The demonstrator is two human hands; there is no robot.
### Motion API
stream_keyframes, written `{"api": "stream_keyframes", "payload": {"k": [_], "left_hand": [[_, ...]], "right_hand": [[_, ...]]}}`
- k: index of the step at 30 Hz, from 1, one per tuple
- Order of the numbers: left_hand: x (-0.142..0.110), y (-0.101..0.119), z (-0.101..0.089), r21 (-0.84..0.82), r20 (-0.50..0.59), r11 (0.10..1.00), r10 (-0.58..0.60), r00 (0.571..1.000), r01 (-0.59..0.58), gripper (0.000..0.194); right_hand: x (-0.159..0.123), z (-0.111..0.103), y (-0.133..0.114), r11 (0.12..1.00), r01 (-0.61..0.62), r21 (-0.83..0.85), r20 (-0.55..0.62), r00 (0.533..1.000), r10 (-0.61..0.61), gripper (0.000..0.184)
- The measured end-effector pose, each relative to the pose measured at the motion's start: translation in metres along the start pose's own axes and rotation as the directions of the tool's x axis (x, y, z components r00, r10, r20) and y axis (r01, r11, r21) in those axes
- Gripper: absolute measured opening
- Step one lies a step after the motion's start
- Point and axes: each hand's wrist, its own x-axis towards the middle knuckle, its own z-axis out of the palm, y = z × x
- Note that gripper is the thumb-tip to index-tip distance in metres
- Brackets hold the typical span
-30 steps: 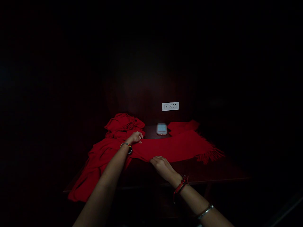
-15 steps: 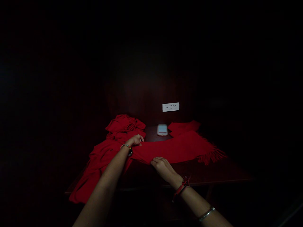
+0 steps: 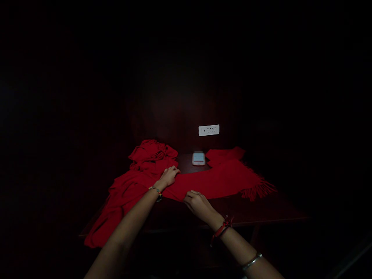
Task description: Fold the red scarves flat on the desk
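Note:
A long red scarf [image 3: 217, 181] lies across the table, its fringed end spread at the right and its other part rumpled at the left, hanging over the front edge. My left hand [image 3: 169, 175] is closed on the scarf's far edge. Along the near edge, my right hand [image 3: 197, 202] pinches the cloth, with the fingers curled and the fingertips partly hidden. Between the hands the fabric lies fairly flat, with slight creases.
More red cloth is heaped [image 3: 152, 151] at the back left. A folded red piece [image 3: 225, 155] lies at the back right. Between them rests a phone-like device [image 3: 198, 158] with a lit screen. A white socket panel [image 3: 209, 130] is on the dark wall. The table's front edge [image 3: 273, 221] shows dimly.
My left hand has shifted slightly to the right along the scarf's far edge. My right hand stays at nearly the same spot on the near edge.

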Motion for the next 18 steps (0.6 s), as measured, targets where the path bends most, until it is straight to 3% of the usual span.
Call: {"api": "stream_keyframes", "payload": {"k": [2,4,7,9,13,16,18], "left_hand": [[-0.011,0.009,0.001,-0.024,0.033,0.997,0.074,0.997,-0.073,0.035],[-0.021,0.016,0.003,-0.066,0.137,0.993,0.108,0.985,-0.1,0.041],[-0.033,0.022,0.006,-0.093,0.318,0.996,0.04,0.947,-0.011,0.053],[-0.037,0.023,0.008,-0.086,0.369,0.995,-0.009,0.93,0.043,0.056],[-0.04,0.031,0.012,-0.055,0.303,0.997,-0.04,0.952,0.06,0.054],[-0.043,0.041,0.02,-0.062,0.213,0.997,-0.031,0.977,0.045,0.05],[-0.046,0.046,0.024,-0.088,0.229,0.994,-0.039,0.973,0.061,0.052]], "right_hand": [[-0.001,0.001,0.001,0.998,-0.011,0.061,-0.012,1.0,0.012,0.02],[-0.002,0.001,0.004,0.993,-0.044,0.11,-0.027,0.998,0.048,0.021],[-0.006,0.004,0.011,0.969,-0.226,0.097,-0.063,0.971,0.233,0.024],[-0.009,0.006,0.016,0.926,-0.373,0.057,-0.048,0.925,0.376,0.029],[-0.015,0.01,0.019,0.899,-0.438,0.023,0.035,0.899,0.437,0.038],[-0.018,0.011,0.019,0.906,-0.421,0.046,0.033,0.907,0.42,0.041],[-0.018,0.009,0.022,0.9,-0.43,0.073,0.014,0.902,0.431,0.04]]}}
